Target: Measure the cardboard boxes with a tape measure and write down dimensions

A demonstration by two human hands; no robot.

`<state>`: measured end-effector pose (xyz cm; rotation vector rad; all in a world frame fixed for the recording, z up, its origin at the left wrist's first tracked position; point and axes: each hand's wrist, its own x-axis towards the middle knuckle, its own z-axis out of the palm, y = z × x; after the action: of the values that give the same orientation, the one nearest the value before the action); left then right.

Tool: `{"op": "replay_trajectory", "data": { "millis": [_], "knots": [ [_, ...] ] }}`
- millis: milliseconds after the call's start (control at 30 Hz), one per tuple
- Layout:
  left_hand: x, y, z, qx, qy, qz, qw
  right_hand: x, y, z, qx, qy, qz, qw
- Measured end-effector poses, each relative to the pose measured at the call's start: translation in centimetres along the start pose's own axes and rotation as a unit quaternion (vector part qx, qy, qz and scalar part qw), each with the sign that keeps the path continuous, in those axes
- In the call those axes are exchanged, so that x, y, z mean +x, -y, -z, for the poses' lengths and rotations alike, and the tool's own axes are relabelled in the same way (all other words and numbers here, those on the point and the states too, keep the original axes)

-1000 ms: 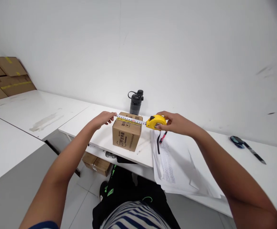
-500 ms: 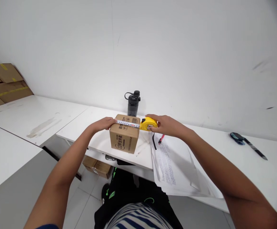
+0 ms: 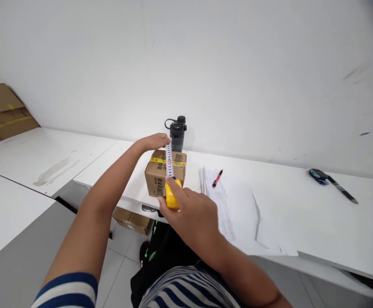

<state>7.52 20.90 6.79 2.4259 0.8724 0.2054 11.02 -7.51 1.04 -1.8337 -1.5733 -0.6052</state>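
A small cardboard box (image 3: 154,182) with printed sides and yellow tape across its top sits on the white table. The yellow tape measure (image 3: 171,196) is in my right hand (image 3: 194,211), whose fingers wrap round its case in front of the box. Its white blade (image 3: 169,160) runs out away from me over the box top. At the far end, my left hand (image 3: 157,141) pinches the blade's tip just beyond the box's back edge. Part of the box's front is hidden behind the tape measure and my right hand.
Behind the box stands a dark water bottle (image 3: 177,136). A red pen (image 3: 217,179) lies on written paper sheets (image 3: 238,214) to the right. Farther right is a dark device with a strap (image 3: 318,174). Cardboard boxes (image 3: 10,119) are stacked at far left; another box (image 3: 131,220) is below the table.
The tape measure has swung from lying left-to-right across the box to running front-to-back. My right hand came toward me and leftward; my left hand moved to the box's back edge.
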Motion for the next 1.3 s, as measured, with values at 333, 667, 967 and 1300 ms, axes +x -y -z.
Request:
{"op": "replay_trajectory", "data": {
  "millis": [333,667,967,1300],
  "knots": [
    [-0.2,0.5,-3.2,-0.012,0.036,-0.001,0.999,4.1,1.4,-3.5,0.065,0.194,-0.112,0.972],
    [-4.1,-4.2,-0.4,-0.066,-0.188,-0.092,0.976,1.5,-2.9,-3.5,0.047,0.039,-0.073,0.996],
    [-8.8,-7.8,-3.8,0.005,-0.076,-0.117,0.990,1.3,-7.5,-4.0,0.122,-0.043,-0.088,0.988],
    [-14.1,7.4,-5.9,-0.001,-0.171,-0.054,0.984,4.3,-9.9,-3.3,0.355,0.083,-0.172,0.915]
  ]
}}
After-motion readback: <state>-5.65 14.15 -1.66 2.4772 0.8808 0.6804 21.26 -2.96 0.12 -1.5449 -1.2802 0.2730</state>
